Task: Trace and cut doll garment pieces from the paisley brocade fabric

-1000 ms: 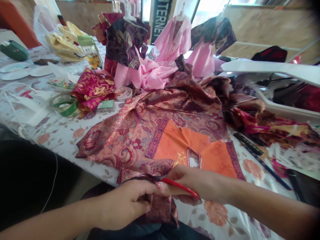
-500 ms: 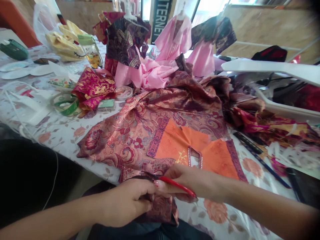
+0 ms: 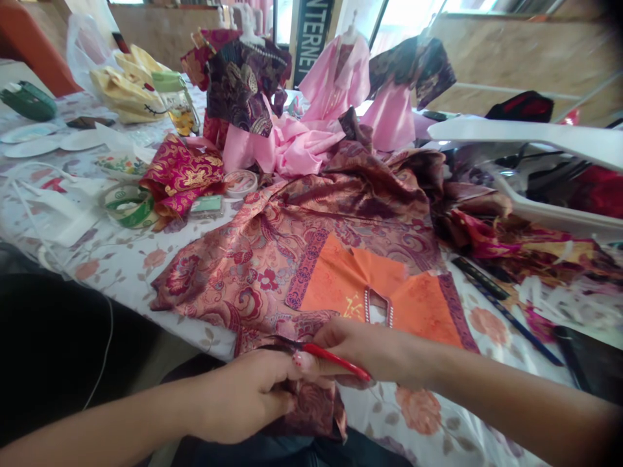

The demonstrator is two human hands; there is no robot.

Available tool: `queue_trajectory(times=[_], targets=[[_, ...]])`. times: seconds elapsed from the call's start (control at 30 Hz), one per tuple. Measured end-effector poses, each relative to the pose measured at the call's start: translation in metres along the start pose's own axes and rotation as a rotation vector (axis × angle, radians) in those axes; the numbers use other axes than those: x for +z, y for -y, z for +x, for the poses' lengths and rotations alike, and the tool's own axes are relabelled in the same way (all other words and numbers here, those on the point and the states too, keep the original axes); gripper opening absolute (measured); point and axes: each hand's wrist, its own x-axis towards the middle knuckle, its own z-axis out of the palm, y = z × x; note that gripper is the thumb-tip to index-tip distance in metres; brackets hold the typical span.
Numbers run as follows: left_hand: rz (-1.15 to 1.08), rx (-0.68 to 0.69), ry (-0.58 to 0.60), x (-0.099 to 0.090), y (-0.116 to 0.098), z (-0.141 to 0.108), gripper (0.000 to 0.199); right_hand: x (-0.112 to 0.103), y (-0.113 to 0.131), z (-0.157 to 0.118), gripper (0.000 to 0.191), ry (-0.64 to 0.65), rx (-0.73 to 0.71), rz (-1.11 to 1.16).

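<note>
Low at the front of the table, my left hand [image 3: 250, 392] pinches a folded piece of dark reddish brocade fabric [image 3: 314, 408], which hangs over my lap. My right hand [image 3: 343, 350] is closed round red-handled scissors [image 3: 335, 360]. Their dark blades point left, at the fabric's upper edge just above my left fingers; how far they are apart is hard to make out. Just beyond my hands lies a large paisley brocade cloth [image 3: 238, 259]. On it rests an orange garment piece [image 3: 331, 279] with purple patterned borders and a bead-edged neck opening.
Small dress forms wear a dark patterned top [image 3: 243, 84] and a pink outfit [image 3: 335, 78] at the back. Green tape [image 3: 129, 206] and a magenta-gold cloth [image 3: 182, 172] lie left. A dark blue pencil [image 3: 520, 327], fabric scraps [image 3: 540, 246] and a white tray [image 3: 535, 136] are right.
The scissors and my right hand have shifted slightly left against the fabric. My left hand keeps its pinch in nearly the same place. The view has tilted a little.
</note>
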Motion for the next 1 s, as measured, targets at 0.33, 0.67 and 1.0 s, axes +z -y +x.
queue_trajectory(times=[0.33, 0.67, 1.0], targets=[[0.020, -0.002, 0.003, -0.002, -0.001, -0.001, 0.063, -0.001, -0.006, 0.005, 0.055, -0.016, -0.027, -0.013], [-0.080, -0.046, -0.009, 0.000, -0.001, -0.002, 0.058, 0.000, -0.001, 0.004, 0.056, -0.027, -0.001, -0.090], [-0.238, -0.165, -0.285, 0.003, 0.007, -0.026, 0.017, -0.003, -0.010, -0.016, 0.051, -0.007, -0.047, 0.014]])
